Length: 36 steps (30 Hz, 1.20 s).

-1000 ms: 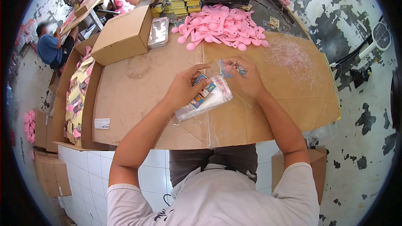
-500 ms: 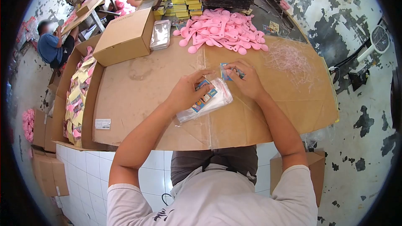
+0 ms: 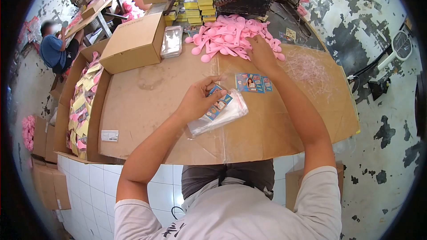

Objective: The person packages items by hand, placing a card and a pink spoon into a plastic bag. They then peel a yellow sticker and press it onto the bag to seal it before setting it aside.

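Left hand: your left hand [image 3: 199, 97] pinches the top of a slippery stack of clear plastic bags [image 3: 224, 114], thumb and fingertips pressed together on a small colourful printed card [image 3: 218, 102] at its mouth.
Right hand: your right hand [image 3: 260, 50] lies palm down on the near edge of the heap of pink plastic spoons [image 3: 227, 33], fingers tucked among them. I cannot tell whether they are closed on one.
Card strip: a flat strip of colourful printed cards [image 3: 252, 82] lies loose on the brown cardboard-covered counter [image 3: 151, 106], between your two hands and just under your right forearm.
Risk, forearm: your arm passes right over the strip, so drawing it back low could sweep the cards away.
Risk, spoons: the heap is tangled, handles crossing. Lifting one could drag its neighbours out onto the cardboard.
Risk, bags: you hold the stack only at one end. The films are slick, so a loose pinch could let the lower bags slide off or the card slip out.
Risk, shreds: the pale pink plastic shreds [image 3: 307, 64] lie just beside your right arm and could cling to it or get carried to the bags.
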Motion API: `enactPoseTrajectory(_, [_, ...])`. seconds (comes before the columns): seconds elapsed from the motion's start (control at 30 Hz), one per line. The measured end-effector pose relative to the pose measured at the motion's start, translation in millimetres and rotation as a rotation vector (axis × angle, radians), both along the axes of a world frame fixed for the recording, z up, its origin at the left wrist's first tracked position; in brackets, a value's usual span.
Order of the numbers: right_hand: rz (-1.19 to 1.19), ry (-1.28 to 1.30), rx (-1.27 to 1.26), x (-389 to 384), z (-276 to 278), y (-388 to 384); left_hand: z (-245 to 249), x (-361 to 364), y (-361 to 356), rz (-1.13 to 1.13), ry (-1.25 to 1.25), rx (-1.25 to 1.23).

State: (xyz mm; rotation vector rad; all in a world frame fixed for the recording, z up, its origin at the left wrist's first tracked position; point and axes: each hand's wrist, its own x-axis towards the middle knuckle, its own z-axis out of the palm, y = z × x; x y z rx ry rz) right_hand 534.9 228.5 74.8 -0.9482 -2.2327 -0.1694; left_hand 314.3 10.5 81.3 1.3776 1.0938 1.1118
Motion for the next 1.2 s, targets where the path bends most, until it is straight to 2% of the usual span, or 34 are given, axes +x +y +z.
enactPoseTrajectory(0.17, [-0.011, -0.267, 0.019, -6.8, -3.9, 5.4, -2.9, 0.0, 1.1, 0.030, -0.048, 0.068])
enactPoseTrajectory(0.27, [0.043, -0.290, 0.023, 1.3, 5.9, -25.3, 11.5, -1.0, -4.1, 0.041, 0.000, -0.001])
enactPoseTrajectory(0.37, [0.055, -0.196, 0.069, 15.9, 25.0, -50.0, -4.4, -3.4, 3.6, 0.044, -0.082, 0.023])
enactPoseTrajectory(0.47, [0.121, 0.124, -0.083, 24.8, 54.0, -86.4, 11.1, -4.8, -3.2, 0.086, 0.011, -0.047])
enactPoseTrajectory(0.57, [0.239, 0.382, -0.488, 37.7, 53.0, -103.2, -2.5, -4.3, 4.1, 0.084, -0.092, 0.053])
enactPoseTrajectory(0.67, [0.318, 0.643, -0.768, 37.7, 45.7, -116.9, 2.8, -0.7, 0.6, 0.095, 0.016, 0.018])
enactPoseTrajectory(0.77, [0.326, 0.804, -0.769, 35.7, 41.6, -122.6, -5.2, 2.6, 1.9, 0.102, 0.018, 0.051])
enactPoseTrajectory(0.87, [0.370, 0.623, -0.676, 37.8, 37.5, -120.6, -1.1, 3.7, 0.1, 0.098, 0.041, 0.045])
enactPoseTrajectory(0.97, [0.395, 0.542, -0.736, 32.4, 31.9, -126.2, -1.5, 5.4, 0.3, 0.036, -0.011, 0.045])
enactPoseTrajectory(1.07, [0.404, 0.671, -0.767, 22.3, 28.8, -132.1, 1.8, 7.5, -3.8, 0.036, 0.055, 0.009])
enactPoseTrajectory(1.17, [0.376, 0.593, -0.714, 25.7, 28.1, -129.6, 10.1, 7.8, -7.4, 0.031, 0.042, -0.067])
enactPoseTrajectory(1.2, [0.394, 0.590, -0.784, 25.7, 30.0, -132.2, 11.0, 8.5, -7.6, 0.026, 0.047, -0.065])
